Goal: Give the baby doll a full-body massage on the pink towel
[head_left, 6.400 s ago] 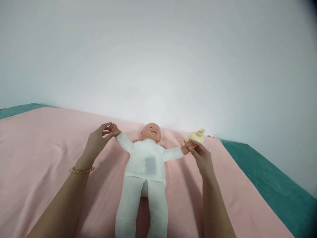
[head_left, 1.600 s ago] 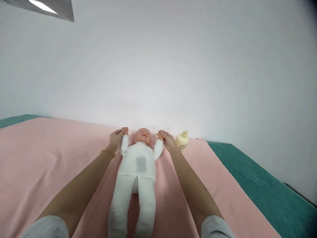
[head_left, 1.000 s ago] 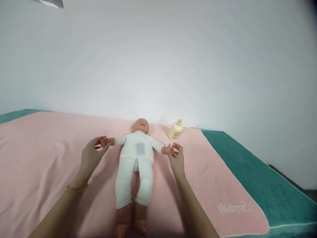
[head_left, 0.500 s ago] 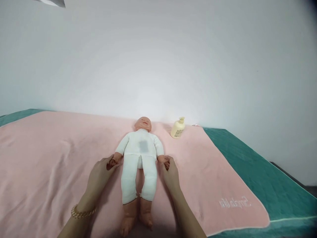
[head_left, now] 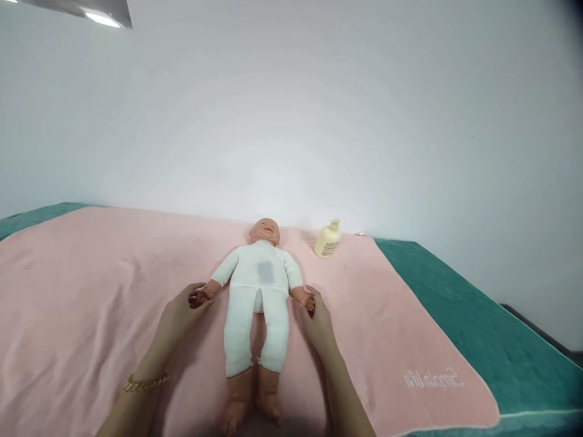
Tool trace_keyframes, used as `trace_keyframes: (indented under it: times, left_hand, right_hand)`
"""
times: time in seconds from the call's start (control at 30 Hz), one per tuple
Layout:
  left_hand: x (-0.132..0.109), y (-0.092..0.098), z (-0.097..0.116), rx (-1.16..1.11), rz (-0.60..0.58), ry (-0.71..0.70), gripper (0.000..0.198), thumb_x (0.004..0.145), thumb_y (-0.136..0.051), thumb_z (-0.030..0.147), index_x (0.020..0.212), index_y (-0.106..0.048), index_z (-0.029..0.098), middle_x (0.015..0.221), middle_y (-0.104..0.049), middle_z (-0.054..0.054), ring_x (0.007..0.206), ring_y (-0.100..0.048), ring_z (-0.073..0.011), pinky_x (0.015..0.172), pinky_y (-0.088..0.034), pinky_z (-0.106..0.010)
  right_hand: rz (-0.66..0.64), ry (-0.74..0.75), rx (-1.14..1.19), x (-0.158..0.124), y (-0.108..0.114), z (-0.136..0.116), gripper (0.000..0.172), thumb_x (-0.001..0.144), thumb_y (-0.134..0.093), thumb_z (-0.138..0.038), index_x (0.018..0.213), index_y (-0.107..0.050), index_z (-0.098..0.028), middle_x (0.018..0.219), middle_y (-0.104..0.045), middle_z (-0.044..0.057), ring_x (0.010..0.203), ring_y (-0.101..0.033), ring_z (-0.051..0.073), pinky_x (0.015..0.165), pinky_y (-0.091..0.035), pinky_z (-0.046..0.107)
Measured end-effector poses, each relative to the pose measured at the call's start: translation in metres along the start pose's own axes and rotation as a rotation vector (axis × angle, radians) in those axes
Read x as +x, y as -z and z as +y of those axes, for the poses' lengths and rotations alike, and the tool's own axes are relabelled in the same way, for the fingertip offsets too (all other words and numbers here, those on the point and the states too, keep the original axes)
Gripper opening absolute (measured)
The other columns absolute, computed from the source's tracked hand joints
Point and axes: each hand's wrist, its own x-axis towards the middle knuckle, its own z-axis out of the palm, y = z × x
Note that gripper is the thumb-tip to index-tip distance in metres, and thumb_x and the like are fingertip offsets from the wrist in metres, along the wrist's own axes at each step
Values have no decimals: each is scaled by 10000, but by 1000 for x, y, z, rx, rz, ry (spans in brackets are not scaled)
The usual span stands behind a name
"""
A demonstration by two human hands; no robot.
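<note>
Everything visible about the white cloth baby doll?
The white cloth baby doll lies face-up on a pink fabric blanket. Its bald head, hands and bare feet, nearest the camera, look plastic; a grey rectangle marks its torso. Arms angle outward; the person's left hand and right hand each hold one doll hand.

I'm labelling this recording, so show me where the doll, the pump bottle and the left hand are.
Doll point(head_left: 256, 281): head view, on its lower torso.
Pump bottle point(head_left: 327, 241): head view, on the middle of its body.
Left hand point(head_left: 181, 312): head view, on the back of the hand.
</note>
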Motion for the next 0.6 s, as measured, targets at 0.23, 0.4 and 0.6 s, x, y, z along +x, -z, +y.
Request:
trace_keyframes:
  times: [0.23, 0.4, 0.6]
  left_hand:
    - [42, 26, 17, -96, 46, -23, 574, 644, -699, 463, 1146, -605, 202, 1102, -699, -108, 912, -690, -275, 743, -545, -346]
    - [77, 30, 57, -157, 88, -120, 541, 717, -669, 471, 1185, -613, 206, 1216, -663, -123, 1077, -634, -302, 837, -518, -388]
    - [128, 0, 84, -452, -19, -215, 514, 708, -725, 530, 1072, -657, 173, 1177, -678, -132, 1130, -601, -281, 921, -483, -385]
  right_hand:
    - [166, -161, 154, 50, 41, -35, 579, 634, -749, -431, 1130, -562, -197, 919, -730, 88, 890, -692, 291, 741, -545, 381]
    - [-19, -22, 169, 96, 51, -65, 415, 645, -786, -436, 974, -667, -212, 984, -738, 80, 1017, -666, 327, 847, -515, 427]
    - [-161, 107, 298, 154, 24, -83, 324, 667, -780, -373, 953, -738, -228, 1038, -735, 47, 1091, -634, 286, 958, -484, 428]
